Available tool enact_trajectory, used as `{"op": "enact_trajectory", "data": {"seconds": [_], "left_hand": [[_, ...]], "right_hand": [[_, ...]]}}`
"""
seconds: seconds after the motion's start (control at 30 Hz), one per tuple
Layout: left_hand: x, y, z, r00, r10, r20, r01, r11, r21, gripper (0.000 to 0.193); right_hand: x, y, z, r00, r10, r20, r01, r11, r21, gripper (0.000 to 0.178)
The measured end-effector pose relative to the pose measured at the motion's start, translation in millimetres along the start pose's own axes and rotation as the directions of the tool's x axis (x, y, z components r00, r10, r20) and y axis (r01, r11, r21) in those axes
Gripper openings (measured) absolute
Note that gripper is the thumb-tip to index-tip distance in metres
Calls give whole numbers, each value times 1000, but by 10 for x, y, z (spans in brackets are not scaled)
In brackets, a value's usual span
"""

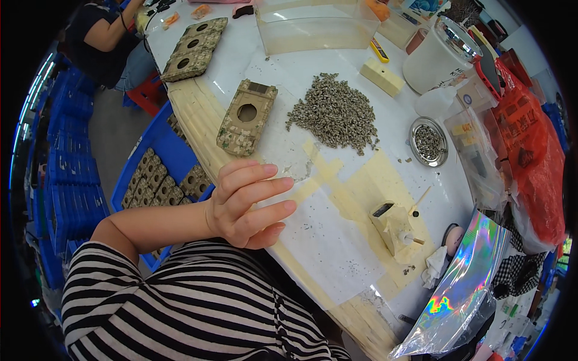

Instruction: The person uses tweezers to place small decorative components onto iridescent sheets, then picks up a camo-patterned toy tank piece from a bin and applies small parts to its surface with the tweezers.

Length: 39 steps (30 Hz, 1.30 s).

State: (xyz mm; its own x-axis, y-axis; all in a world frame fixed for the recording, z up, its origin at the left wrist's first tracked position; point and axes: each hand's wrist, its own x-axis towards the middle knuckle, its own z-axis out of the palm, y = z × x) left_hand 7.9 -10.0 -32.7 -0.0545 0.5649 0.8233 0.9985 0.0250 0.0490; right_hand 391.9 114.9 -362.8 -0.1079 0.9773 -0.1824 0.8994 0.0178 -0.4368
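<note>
My left hand [250,204] hovers over the near edge of the table, palm turned to the right, its fingers apart and slightly bent. Nothing shows between them. Just beyond it lies a camouflage toy tank hull [257,112] with a round hole in its top; the hand is nearest to this hull. To the right of the hull is a large heap of small grey-brown parts [337,111]. Further right, a round metal dish [428,142] holds more such parts. My right hand is outside the picture.
A tape-wrapped block with a stick [394,231] stands on the taped paper. Joined tank hulls [195,48] lie at the far left. More hulls fill a blue crate [144,144] beside the table. A clear plastic bin [313,36], white bucket [433,57] and red bag [530,150] border the workspace.
</note>
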Motion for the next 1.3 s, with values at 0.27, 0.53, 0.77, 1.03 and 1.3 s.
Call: {"op": "enact_trajectory", "data": {"seconds": [0.27,0.53,0.77,1.03,1.3], "left_hand": [[-13,14,7,999,-19,-26,19,1000,-23,28],[-11,2,-15,999,-14,-29,13,999,-29,25],[-22,-1,-49,999,-25,-35,21,996,-89,30],[382,-433,-489,937,-342,78,348,932,-100,44],[772,-879,-478,587,-602,542,544,789,287,81]], "right_hand": [[-44,51,-64,999,-35,6,35,999,-26,29],[-90,115,-91,997,-76,-3,75,996,-54,27],[-146,100,-132,992,-123,-8,122,989,-78,26],[-213,64,-354,906,-416,-80,408,908,-99,24],[-911,-1424,-2026,891,-332,310,284,940,191,17]]}}
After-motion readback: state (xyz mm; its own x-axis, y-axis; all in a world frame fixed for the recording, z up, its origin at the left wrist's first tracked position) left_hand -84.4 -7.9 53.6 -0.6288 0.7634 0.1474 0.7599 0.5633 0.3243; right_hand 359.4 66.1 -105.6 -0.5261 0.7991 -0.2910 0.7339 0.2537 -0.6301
